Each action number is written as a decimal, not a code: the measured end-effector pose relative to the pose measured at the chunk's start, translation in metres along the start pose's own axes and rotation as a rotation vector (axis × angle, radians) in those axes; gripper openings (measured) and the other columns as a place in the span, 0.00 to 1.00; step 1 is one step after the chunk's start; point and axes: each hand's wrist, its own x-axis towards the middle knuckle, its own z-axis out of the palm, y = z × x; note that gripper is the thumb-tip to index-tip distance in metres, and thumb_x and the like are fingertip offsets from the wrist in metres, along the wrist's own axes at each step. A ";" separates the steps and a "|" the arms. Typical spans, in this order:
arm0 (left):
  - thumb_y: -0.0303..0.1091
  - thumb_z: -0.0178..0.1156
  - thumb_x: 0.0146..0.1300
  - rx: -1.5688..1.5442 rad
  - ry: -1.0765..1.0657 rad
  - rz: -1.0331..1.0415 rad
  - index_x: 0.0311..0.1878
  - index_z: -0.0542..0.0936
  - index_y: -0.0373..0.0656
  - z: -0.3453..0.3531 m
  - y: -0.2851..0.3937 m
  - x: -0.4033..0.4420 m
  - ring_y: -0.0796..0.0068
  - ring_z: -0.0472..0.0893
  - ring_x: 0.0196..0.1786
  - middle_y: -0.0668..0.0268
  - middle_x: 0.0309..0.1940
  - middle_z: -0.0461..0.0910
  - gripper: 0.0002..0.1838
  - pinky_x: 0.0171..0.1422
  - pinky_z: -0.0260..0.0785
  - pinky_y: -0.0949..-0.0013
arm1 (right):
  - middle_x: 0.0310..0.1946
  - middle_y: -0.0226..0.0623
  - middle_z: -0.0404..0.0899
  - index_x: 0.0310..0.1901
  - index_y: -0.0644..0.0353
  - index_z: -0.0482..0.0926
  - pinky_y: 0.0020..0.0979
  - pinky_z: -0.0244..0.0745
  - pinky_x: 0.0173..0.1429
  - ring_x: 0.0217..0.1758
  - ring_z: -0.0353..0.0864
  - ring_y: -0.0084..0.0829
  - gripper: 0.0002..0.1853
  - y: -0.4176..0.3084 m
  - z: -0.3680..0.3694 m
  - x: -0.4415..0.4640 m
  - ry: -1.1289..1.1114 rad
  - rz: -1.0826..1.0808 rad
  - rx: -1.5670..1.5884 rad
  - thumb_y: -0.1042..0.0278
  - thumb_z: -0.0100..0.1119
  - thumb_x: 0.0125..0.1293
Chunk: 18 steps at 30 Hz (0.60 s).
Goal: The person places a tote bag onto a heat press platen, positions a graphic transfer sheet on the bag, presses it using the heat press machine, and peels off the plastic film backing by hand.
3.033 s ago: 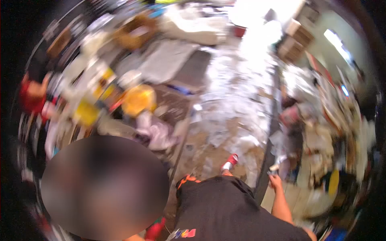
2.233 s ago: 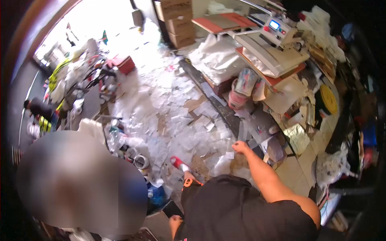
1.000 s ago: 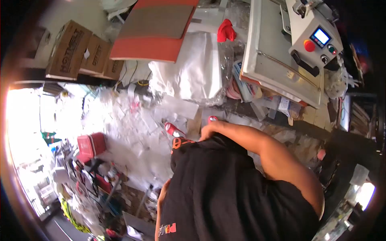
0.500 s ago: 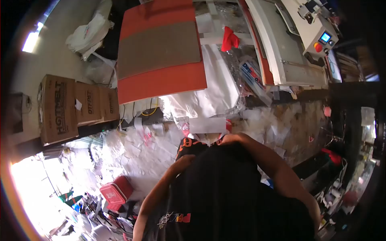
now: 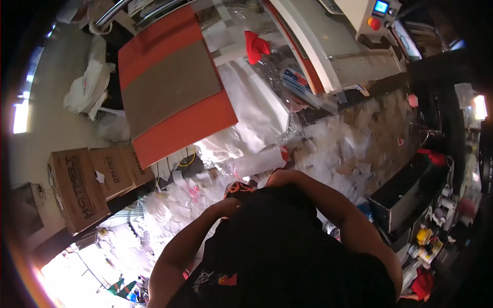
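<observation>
My left hand [image 5: 227,207] is at the left edge of my black shirt [image 5: 272,246], near the waist. My right hand [image 5: 281,178] rests at the front of the shirt, close to dark fabric with orange markings [image 5: 240,189]. The shirt hides most fingers of both hands, and I cannot make out anything held. Just beyond the hands, low down, is a pale translucent sheet [image 5: 257,162]. A red and white item [image 5: 284,153] shows at its right end.
Ahead is an orange-red board [image 5: 205,123] with a brown pad [image 5: 172,82]. White sheets [image 5: 251,105] and a red cloth [image 5: 256,47] lie beside it. A machine with a control panel [image 5: 377,15] stands right, cardboard boxes [image 5: 79,190] left. Film scraps [image 5: 328,154] litter the floor.
My view has turned, so the board, cloth and machine appear further left and tilted. More of the black bench at right shows. Both hands stay at the waist.
</observation>
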 end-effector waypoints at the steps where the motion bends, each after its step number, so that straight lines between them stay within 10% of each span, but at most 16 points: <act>1: 0.35 0.58 0.61 -0.101 0.007 -0.108 0.47 0.82 0.34 -0.001 0.002 0.000 0.49 0.83 0.48 0.46 0.44 0.83 0.16 0.54 0.74 0.56 | 0.50 0.45 0.84 0.48 0.55 0.86 0.38 0.73 0.60 0.53 0.83 0.42 0.30 -0.021 -0.012 -0.010 0.006 0.228 0.116 0.35 0.47 0.71; 7: 0.41 0.60 0.66 -0.689 -0.012 -0.246 0.48 0.83 0.36 -0.004 0.021 0.002 0.72 0.83 0.45 0.59 0.42 0.86 0.17 0.53 0.74 0.64 | 0.54 0.54 0.81 0.51 0.64 0.84 0.43 0.69 0.65 0.61 0.78 0.49 0.40 -0.021 -0.021 -0.023 -0.005 0.237 0.223 0.27 0.48 0.65; 18: 0.42 0.59 0.67 -0.722 -0.003 -0.355 0.48 0.84 0.38 -0.005 0.022 0.054 0.73 0.83 0.44 0.63 0.40 0.85 0.17 0.52 0.74 0.66 | 0.53 0.49 0.82 0.58 0.53 0.80 0.42 0.73 0.61 0.54 0.82 0.49 0.30 0.028 0.026 -0.045 0.041 0.240 0.081 0.38 0.42 0.73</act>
